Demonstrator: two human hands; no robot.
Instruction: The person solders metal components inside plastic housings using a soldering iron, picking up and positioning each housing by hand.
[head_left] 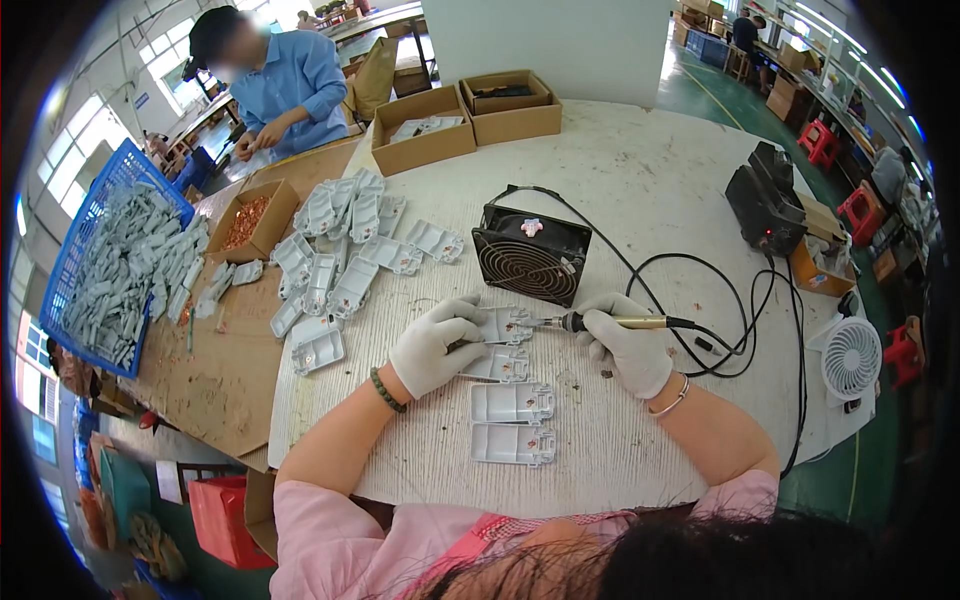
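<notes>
My gloved right hand (630, 345) is closed around a soldering iron (645, 322), whose tip points left at the clip end of a grey plastic casing (503, 325). My gloved left hand (437, 345) rests on the left side of that casing, thumb and fingers bent about its edge. Just below lies a second casing (500, 363), partly under the left hand. Nearer to me are two more casings, an upper one (510, 402) and a lower one (510, 443), in a column with open sides up. Small copper-coloured bits show at their right ends.
Behind the work stands a black fan (530, 255). More casings (335, 250) are heaped left, beside a box of copper parts (245, 222) and a blue basket (75, 290). The iron's cable loops toward a black power unit (765, 205); a white fan (850, 358) stands right. A co-worker (280, 80) sits far left.
</notes>
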